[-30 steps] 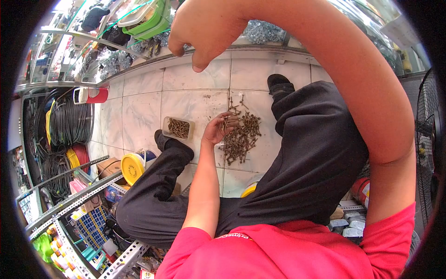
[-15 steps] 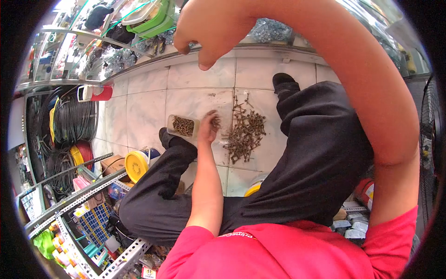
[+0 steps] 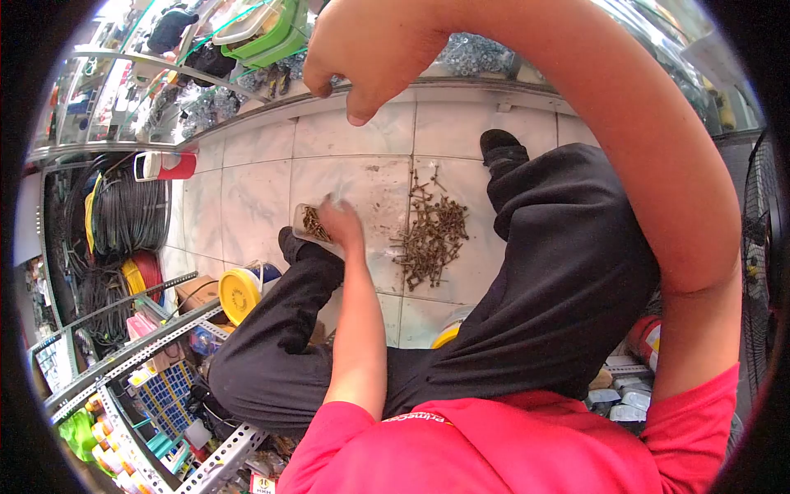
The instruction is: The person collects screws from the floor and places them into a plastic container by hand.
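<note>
- Far left of the tub: black cable coils; less far out, but farther from the body than the tub, a red and white jug.
- Left of the tub and nearer the body: a bucket with a yellow lid.
- At the tub itself: screws inside, plain to see on the left part, hidden on the right. Just beside the tub's near left corner, a black shoe.
- Step in hand, as judged: handling loose screws at the tub. Next move seems to call for lifting clear of the tub's rim, with no knocking or tipping.
- Over the tub's right side: left hand, blurred, at the end of a nearly straight arm. Cannot tell how far open, nor whether grasping any screws.
- Up and right of the tub, close to the camera: right hand, held high on a strongly bent arm, fingers loosely curled, gap beside the thumb, apparently holding nothing.
- Right of the tub, apart from it: a pile of loose screws on the tiles, with strays at the far end.
</note>
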A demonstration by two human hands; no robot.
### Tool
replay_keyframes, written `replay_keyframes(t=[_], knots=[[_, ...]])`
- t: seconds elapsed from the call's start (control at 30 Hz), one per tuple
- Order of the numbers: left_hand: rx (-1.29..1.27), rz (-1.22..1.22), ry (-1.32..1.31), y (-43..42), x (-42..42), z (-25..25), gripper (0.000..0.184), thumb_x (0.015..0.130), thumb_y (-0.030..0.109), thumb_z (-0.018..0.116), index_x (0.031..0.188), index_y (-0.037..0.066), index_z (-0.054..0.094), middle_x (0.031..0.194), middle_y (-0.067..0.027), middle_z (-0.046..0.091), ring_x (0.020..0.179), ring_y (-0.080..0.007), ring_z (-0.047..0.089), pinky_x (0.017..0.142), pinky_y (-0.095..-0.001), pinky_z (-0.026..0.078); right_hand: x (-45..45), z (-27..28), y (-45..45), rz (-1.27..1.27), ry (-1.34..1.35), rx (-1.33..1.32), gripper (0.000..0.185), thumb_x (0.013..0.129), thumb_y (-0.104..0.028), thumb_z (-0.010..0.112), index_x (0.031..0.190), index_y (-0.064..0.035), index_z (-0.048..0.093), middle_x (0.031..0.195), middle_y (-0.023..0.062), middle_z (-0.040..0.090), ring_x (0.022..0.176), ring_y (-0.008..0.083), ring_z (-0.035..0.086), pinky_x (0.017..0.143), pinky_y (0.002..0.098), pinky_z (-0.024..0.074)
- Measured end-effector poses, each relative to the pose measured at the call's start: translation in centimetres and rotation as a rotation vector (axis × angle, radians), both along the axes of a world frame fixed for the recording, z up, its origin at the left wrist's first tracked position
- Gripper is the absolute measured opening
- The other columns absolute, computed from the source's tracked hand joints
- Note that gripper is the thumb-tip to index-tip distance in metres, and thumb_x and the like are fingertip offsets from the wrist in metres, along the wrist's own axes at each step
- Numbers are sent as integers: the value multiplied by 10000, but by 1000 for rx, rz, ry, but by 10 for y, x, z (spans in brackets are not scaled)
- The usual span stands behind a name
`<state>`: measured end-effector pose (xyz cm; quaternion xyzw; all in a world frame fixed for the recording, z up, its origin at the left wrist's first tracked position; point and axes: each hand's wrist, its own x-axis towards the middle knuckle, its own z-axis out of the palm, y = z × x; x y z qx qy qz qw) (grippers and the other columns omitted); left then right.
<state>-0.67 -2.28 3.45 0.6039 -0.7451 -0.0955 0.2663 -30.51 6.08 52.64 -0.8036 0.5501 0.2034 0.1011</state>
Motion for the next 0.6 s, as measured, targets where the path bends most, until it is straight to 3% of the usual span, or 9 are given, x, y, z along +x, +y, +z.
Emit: replay_keyframes(t=[0.17,0.47,0.6], knots=[[104,-515,1,43,-73,-19,420,864,140,656,1268,29,629,1241,-225,620,1189,-411,549,1048,-493,423,-11,-7,-10,51,-4,12,444,917,-357,590,1237,-74,713,1238,139,699,1165,323,641,994,466,490],[653,-149,-299,70,-153,-6,715,875,423,731,1357,-34,468,1370,-224,514,1272,-430,489,1022,-565,439,-6,5,10,-170,-4,37,367,878,-271,596,1129,-50,748,1111,153,722,1029,329,675,881,477,530],[567,-159,-347,79,-168,-11,659,854,393,737,1305,-25,500,1301,-220,532,1237,-422,502,994,-566,448,-11,12,16,-243,-85,80,326,843,-178,580,1076,-30,754,1081,168,723,986,328,683,838,467,540]])
